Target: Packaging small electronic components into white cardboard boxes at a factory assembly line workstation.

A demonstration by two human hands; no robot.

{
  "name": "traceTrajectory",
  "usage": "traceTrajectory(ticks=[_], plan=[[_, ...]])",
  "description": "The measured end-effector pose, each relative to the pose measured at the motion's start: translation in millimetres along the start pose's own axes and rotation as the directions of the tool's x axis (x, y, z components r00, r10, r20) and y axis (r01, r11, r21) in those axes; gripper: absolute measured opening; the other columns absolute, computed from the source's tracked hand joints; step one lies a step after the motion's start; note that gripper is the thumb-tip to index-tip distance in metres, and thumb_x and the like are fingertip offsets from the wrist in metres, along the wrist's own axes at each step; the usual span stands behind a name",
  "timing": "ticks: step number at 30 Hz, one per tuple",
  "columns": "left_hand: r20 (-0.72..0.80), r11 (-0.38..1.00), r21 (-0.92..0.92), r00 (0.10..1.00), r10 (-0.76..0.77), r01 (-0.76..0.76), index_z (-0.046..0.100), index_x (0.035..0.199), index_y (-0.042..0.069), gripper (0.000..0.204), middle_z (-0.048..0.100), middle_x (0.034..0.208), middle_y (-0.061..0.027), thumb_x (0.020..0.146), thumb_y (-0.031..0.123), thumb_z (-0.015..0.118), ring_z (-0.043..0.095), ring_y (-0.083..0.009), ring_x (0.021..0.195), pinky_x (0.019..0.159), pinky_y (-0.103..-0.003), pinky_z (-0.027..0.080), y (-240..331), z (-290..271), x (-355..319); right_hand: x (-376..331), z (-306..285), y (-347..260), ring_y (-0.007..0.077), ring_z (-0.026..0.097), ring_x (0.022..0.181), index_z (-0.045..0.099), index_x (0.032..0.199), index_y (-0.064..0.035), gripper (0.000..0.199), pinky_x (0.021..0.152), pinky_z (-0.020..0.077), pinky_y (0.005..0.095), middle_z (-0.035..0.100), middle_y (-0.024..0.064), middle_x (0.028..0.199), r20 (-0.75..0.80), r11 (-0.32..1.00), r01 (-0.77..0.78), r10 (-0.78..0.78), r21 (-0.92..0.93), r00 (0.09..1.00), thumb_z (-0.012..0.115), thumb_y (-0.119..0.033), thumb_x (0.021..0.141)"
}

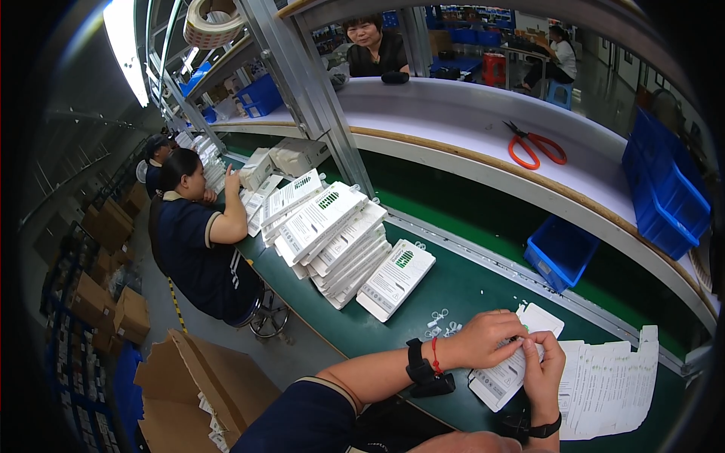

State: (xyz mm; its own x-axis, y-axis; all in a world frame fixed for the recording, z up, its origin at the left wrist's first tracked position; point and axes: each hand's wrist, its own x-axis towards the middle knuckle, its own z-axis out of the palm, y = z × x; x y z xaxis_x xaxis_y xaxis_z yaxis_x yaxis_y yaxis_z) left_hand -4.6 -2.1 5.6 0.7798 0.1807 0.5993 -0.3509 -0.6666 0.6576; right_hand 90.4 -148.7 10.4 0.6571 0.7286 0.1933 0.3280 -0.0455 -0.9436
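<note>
Both the left hand [489, 338] and right hand [544, 368] are pinched over a white box [495, 383] (on what can't be made out), probably light, crushable card, best held by its edges.

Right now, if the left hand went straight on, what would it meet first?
Likely the right hand, whose fingers meet or nearly meet the left hand over the white box; depth there is unclear.
</note>
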Motion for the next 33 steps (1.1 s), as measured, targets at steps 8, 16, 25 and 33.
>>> traceTrajectory(ticks=[8,16,25,33], plan=[[0.005,1.000,-0.015,1.000,-0.018,0.018,0.063,0.087,0.002,0.010,0.062,0.080,-0.0121,0.077,0.003,0.062,0.060,-0.0303,0.075,0.068,-0.037,0.048,-1.1,-0.1,-2.6,-0.4,1.5,0.2,0.0116,0.057,0.071,0.059,0.084,0.0004,0.009,0.066,0.0452,0.0265,0.063,0.0082,0.073,0.002,0.999,0.017,-0.016,-0.051,1.000,0.061,-0.007,0.088],[0.007,1.000,-0.002,1.000,-0.020,0.020,0.062,0.086,0.002,0.010,0.062,0.080,-0.0118,0.076,0.002,0.062,0.060,-0.0301,0.076,0.069,-0.037,0.049,0.1,-0.1,-1.0,-0.5,0.1,-2.3,0.0116,0.057,0.071,0.059,0.085,0.0003,0.008,0.067,0.0454,0.0262,0.064,0.0082,0.075,-0.001,0.999,0.014,-0.014,-0.031,1.000,0.062,-0.007,0.087],[0.005,1.000,-0.006,1.000,-0.002,0.002,0.062,0.086,0.003,0.010,0.062,0.080,-0.0112,0.076,0.002,0.062,0.060,-0.0294,0.074,0.068,-0.036,0.048,0.4,0.5,-0.9,-0.3,0.2,-1.1,0.0120,0.057,0.069,0.059,0.085,-0.0001,0.010,0.064,0.0452,0.0265,0.064,0.0082,0.073,-0.008,0.997,0.051,-0.052,-0.058,0.999,0.063,-0.009,0.087],[-0.005,1.000,-0.013,1.000,0.006,-0.007,0.063,0.088,0.003,0.010,0.062,0.079,-0.0111,0.077,0.004,0.063,0.059,-0.0291,0.074,0.067,-0.036,0.048,1.0,0.6,-0.9,-1.1,-0.9,-0.5,0.0120,0.055,0.065,0.056,0.081,-0.0008,0.014,0.061,0.0437,0.0272,0.062,0.0086,0.069,-0.003,0.996,0.042,-0.042,-0.078,0.999,0.061,-0.011,0.089]])
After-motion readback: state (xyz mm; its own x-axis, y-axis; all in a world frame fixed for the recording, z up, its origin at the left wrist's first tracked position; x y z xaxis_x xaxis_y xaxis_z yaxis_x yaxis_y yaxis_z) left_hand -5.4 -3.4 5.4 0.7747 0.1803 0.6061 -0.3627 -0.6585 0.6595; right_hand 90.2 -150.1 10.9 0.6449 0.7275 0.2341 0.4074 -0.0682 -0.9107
